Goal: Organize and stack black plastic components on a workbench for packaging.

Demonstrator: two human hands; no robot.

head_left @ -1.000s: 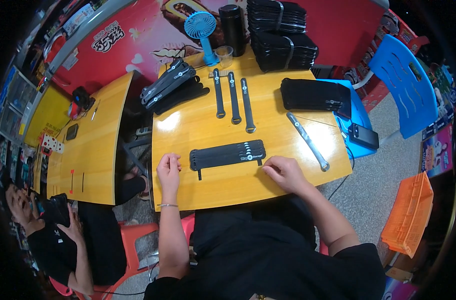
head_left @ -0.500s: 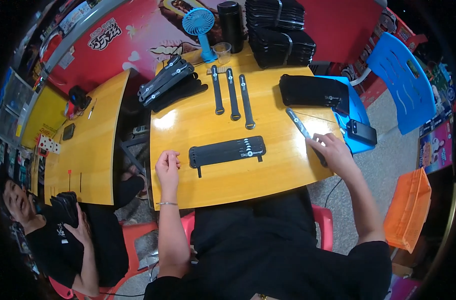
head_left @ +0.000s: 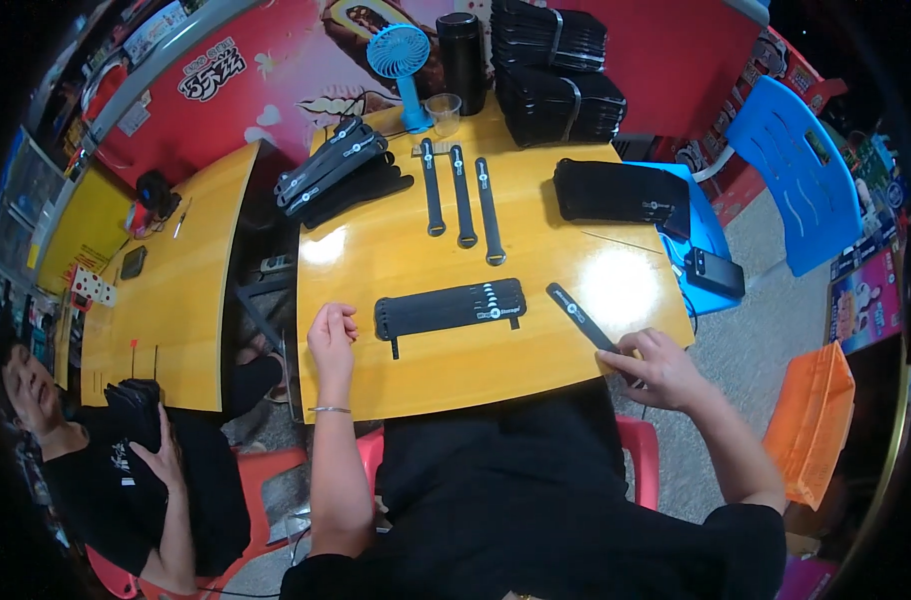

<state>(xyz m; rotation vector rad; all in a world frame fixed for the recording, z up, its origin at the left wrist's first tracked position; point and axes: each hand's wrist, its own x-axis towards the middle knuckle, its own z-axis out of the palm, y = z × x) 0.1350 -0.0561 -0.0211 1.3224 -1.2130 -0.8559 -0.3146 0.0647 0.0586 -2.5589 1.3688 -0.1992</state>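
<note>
Between the fingers and thumb of my right hand [head_left: 662, 370] is one end of a black strap [head_left: 579, 315] with white print; its other end points away to the left over the table's near right part. My left hand [head_left: 333, 338] rests at the near left of the yellow table [head_left: 426, 390], its fingers curled in with nothing seen in them. Just right of it lies a flat bundle of black straps [head_left: 436, 310], two narrow tabs showing at its near edge. Farther back, three single straps [head_left: 464, 200] with end loops lie side by side.
Back left is a loose pile of straps [head_left: 341, 170]. Banded black stacks [head_left: 561, 100], a black bottle [head_left: 462, 62], a clear cup [head_left: 443, 113] and a blue fan [head_left: 406, 85] stand behind. A black bundle [head_left: 616, 195] lies back right. A person [head_left: 141, 470] sits left.
My right hand has drawn the strap toward me and slightly left, off the far right area. My left hand stays put. The view has shifted a little.
</note>
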